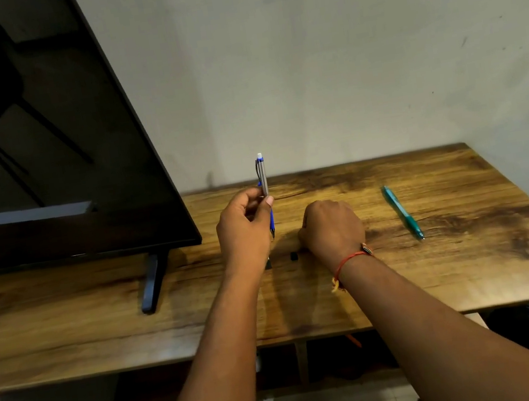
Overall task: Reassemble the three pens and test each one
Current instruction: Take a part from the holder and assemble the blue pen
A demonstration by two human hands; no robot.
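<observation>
My left hand [243, 229] holds a silver and blue pen [263, 179] upright above the wooden table [441, 276], tip pointing down, thumb and fingers pinching its middle. My right hand [331, 224] rests on the table as a curled fist just right of it; whatever it may hold is hidden. A teal pen [403, 212] lies on the table to the right, apart from both hands. Two small black pieces [293, 256] lie on the table between my wrists, one partly hidden behind my left wrist.
A large dark screen [37, 132] on a black foot [151, 284] fills the left side of the table. A grey wall stands right behind the table. The table's front edge runs under my forearms, with a shelf and floor below.
</observation>
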